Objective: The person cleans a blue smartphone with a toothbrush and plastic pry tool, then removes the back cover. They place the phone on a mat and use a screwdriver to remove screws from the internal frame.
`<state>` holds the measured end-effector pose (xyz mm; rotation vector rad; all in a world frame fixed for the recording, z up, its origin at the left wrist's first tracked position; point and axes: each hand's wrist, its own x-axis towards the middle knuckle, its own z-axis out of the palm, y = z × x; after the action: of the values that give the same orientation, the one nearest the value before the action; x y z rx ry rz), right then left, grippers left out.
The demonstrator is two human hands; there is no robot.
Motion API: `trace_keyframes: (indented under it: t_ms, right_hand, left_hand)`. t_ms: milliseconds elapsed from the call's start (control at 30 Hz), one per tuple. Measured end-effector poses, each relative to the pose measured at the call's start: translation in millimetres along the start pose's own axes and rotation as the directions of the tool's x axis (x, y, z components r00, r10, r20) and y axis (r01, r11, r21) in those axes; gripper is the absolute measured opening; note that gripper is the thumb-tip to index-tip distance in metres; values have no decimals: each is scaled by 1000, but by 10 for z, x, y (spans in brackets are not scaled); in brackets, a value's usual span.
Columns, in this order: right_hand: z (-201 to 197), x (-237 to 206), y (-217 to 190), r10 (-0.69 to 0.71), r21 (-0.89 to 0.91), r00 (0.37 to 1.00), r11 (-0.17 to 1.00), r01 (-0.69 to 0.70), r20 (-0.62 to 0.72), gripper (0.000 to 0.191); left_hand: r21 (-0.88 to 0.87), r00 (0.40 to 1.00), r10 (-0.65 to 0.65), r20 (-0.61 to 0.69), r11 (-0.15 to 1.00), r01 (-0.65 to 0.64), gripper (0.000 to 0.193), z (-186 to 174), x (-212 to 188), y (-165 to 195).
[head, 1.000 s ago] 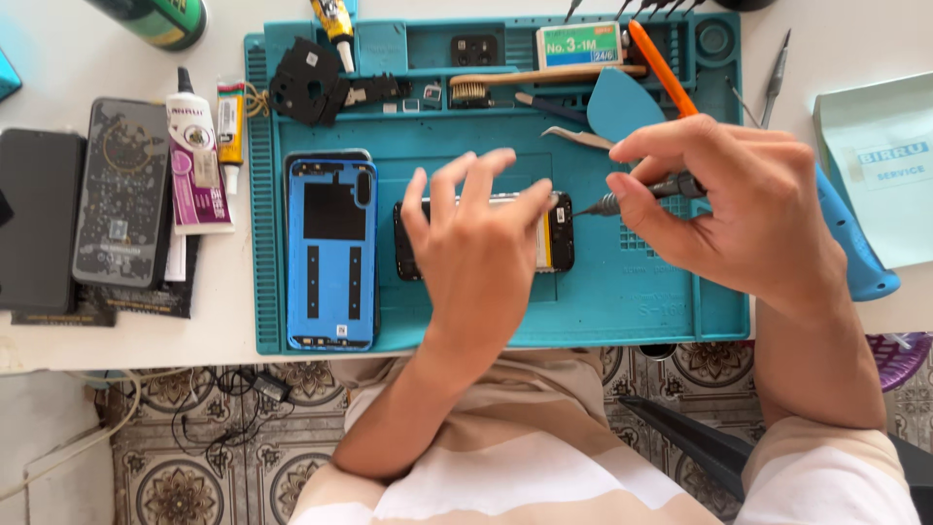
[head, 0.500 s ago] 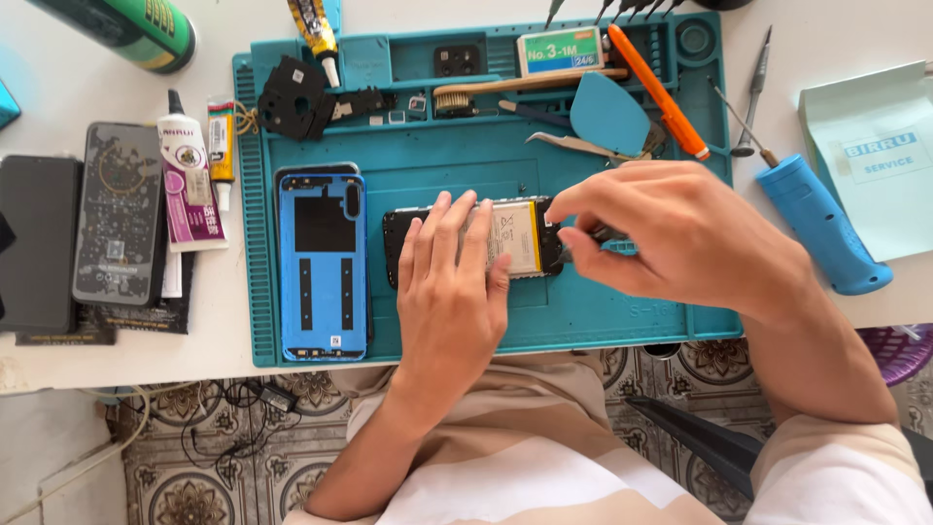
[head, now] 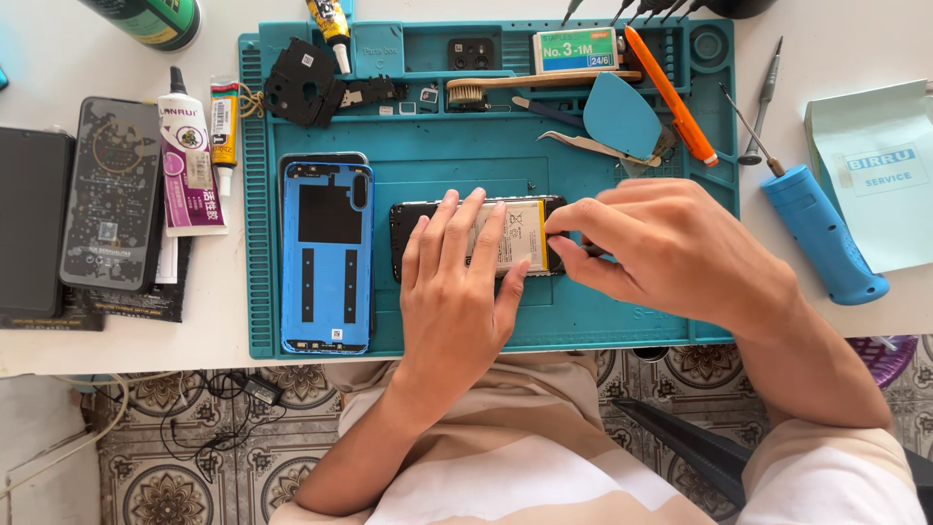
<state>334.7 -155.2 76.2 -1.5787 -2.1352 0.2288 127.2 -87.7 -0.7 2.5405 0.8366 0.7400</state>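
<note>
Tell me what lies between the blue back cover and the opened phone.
Only bare teal mat separates the blue back cover from the opened phone, seen in the head view.

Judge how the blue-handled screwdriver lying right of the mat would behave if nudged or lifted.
The blue-handled screwdriver has a rounded handle lying on the smooth white table, so it would probably roll if nudged sideways. The thick handle likely outweighs the thin metal shaft, so it may tip handle-down when lifted by the shaft. It looks stiff throughout.

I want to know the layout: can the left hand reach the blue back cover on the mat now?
Probably yes. The left hand lies flat on the opened phone, and the blue back cover lies just beside it, with nothing between them.
</note>
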Motion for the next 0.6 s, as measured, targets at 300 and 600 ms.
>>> trace_keyframes:
  t_ms: [300, 600]
  right_hand:
    - [69, 11, -142, 21, -14, 1000, 1000, -21, -15, 20]
    - [-44, 57, -187, -65, 2, 998, 998, 65, 10, 30]
  left_hand:
    - [16, 999, -17, -43, 1000, 17, 50, -39, 97, 76]
    - [94, 999, -1, -34, 996, 4, 50, -6, 160, 90]
